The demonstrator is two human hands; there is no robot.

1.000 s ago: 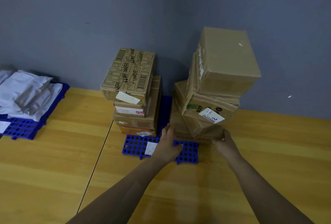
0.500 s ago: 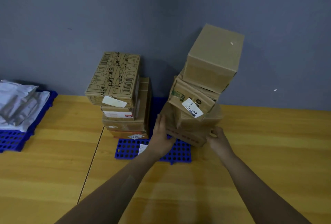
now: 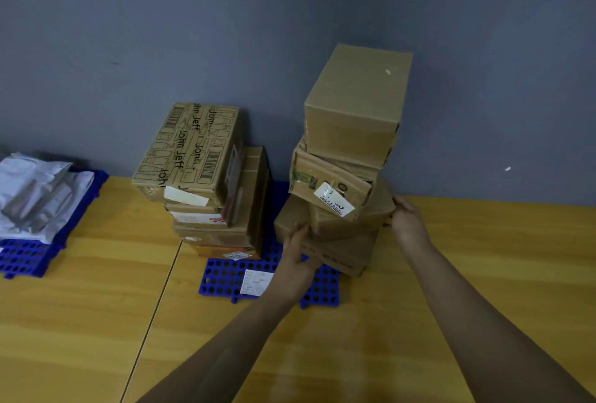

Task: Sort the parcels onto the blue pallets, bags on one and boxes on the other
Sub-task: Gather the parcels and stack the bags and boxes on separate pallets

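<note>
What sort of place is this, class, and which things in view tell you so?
Probably a parcel sorting area or mailroom. Labelled cardboard boxes are stacked on a blue pallet, and grey mailing bags lie piled on a second pallet, both on a wooden surface.

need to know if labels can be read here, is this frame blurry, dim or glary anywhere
Head view: dim, even light, no harsh glare, only a faint sheen on the yellow wooden table; soft shadows on the grey wall behind the brown cardboard boxes; the white label on the tilted box is smeared, unreadable.
</note>
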